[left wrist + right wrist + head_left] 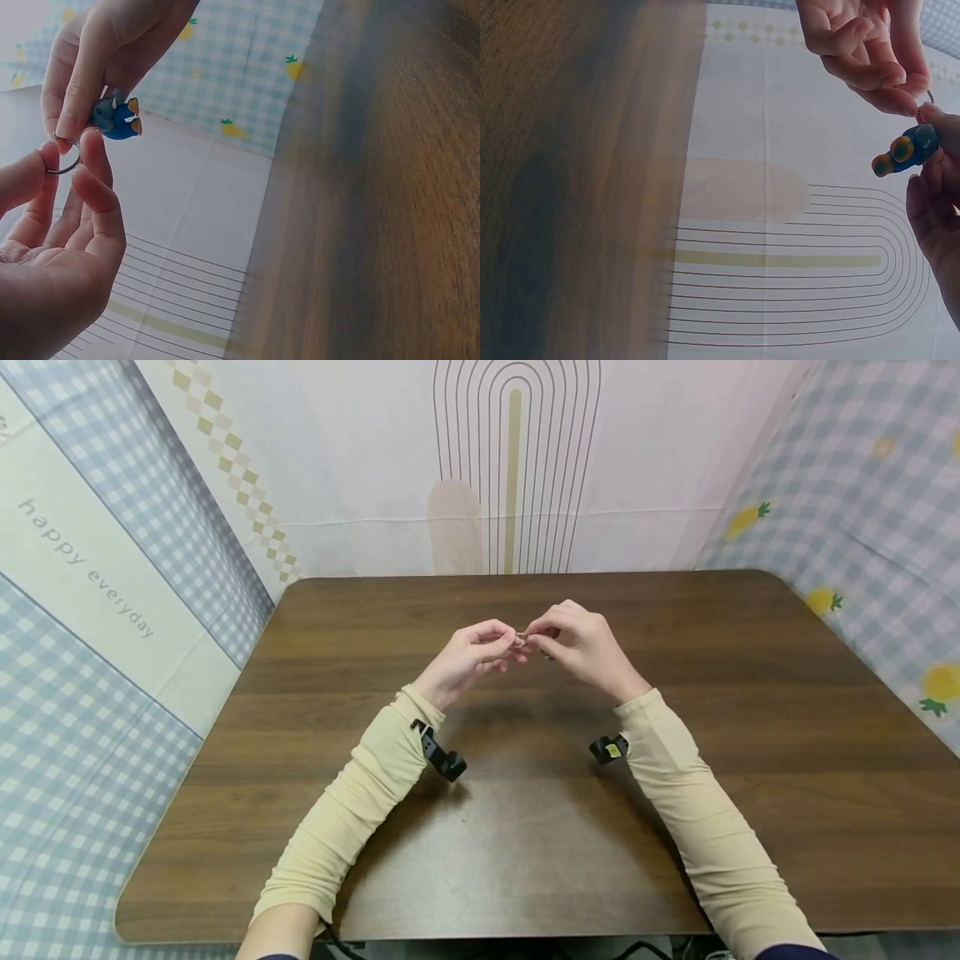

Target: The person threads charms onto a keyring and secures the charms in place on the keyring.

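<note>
Metal ring (77,160) at the left of the left-wrist frame is pinched between fingertips by the left grip (67,255) below and right grip (97,67) above, beside a blue toy (120,124).

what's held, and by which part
Left hand pinches a thin round metal ring by its rim; right hand holds a small blue figurine, exact grip point hidden.

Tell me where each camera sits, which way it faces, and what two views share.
Head: on the head, looking forward and down at the table; left hand, right hand and sleeved forearms show.
Left wrist: on that wrist, facing the blue figurine and metal ring; both hands show.
Right wrist: on that wrist, facing the figurine; both hands show.
Both wrist views share the figurine.
</note>
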Available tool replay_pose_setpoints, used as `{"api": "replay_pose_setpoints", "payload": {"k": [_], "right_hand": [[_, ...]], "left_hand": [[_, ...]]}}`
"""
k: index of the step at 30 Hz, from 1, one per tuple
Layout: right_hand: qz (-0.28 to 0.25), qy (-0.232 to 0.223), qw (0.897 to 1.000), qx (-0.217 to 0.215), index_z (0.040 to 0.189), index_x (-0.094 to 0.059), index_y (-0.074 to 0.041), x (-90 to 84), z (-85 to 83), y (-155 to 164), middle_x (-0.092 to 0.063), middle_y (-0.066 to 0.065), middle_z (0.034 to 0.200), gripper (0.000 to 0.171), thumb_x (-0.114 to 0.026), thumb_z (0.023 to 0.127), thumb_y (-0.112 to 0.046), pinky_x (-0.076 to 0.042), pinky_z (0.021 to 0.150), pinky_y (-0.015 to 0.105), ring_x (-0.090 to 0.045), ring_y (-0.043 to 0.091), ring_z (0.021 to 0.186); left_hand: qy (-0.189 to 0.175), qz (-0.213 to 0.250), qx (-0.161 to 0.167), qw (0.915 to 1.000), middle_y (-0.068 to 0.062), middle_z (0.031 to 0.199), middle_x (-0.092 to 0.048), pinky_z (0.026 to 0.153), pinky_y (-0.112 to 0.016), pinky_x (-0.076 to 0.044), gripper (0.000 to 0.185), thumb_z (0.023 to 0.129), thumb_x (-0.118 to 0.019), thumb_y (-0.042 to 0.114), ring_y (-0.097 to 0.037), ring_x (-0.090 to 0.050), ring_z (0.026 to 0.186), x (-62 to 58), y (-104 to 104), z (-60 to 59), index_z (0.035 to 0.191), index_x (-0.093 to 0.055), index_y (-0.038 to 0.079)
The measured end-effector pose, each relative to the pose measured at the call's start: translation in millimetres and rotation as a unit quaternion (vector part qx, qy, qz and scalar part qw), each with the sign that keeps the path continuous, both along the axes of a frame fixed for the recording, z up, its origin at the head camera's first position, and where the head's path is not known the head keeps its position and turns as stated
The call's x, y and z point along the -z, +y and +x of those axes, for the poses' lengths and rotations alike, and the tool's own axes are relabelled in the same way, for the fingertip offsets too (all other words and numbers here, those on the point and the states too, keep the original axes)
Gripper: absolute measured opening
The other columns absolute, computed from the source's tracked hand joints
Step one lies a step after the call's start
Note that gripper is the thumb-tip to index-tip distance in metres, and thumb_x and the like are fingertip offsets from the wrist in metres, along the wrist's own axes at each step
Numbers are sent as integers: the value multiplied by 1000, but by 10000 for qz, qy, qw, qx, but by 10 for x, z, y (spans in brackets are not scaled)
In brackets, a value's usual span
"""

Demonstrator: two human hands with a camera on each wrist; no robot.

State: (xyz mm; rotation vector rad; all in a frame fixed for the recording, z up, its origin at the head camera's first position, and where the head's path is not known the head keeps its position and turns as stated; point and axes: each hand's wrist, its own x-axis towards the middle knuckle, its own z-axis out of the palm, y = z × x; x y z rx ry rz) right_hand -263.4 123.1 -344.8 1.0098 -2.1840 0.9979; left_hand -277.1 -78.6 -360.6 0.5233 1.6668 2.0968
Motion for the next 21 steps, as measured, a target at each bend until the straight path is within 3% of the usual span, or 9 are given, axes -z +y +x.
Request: {"api": "replay_pose_setpoints", "payload": {"k": [6, 13, 18, 21], "right_hand": [[-42, -82, 9999, -71, 89, -72, -3, -9, 4, 13, -70, 10, 81, 11, -74, 80, 3, -44, 72, 19, -56, 16, 79], [47, -270, 9996, -71, 87, -73, -4, 0, 8, 28, -69, 8, 79, 13, -75, 78, 5, -42, 70, 15, -56, 14, 78], [180, -375, 9990, -174, 86, -74, -5, 4, 7, 31, -70, 6, 78, 14, -77, 76, 5, -41, 66, 19, -55, 12, 76], [207, -349, 9990, -198, 86, -74, -5, 10, 4, 36, -69, 5, 78, 14, -77, 76, 4, -41, 64, 20, -55, 12, 76]], "left_hand": [[53, -33, 29, 10000, 4, 88, -73, 69, -23, -45, 21, 99, -49, 4, -10, -67, 84, -13, -12, 2, 88, -63, 15], [739, -743, 46, 9945, 3, 86, -71, 69, -23, -47, 14, 97, -56, 7, -13, -67, 85, -15, -5, 9, 87, -64, 13], [940, -992, -33, 9906, -12, 90, -72, 70, -25, -48, 10, 95, -60, 7, -27, -66, 91, -4, -9, 11, 87, -66, 10], [947, -1011, -12, 9904, -13, 90, -71, 73, -26, -48, 10, 94, -61, 7, -26, -66, 91, 6, -18, 1, 87, -67, 9]]}}
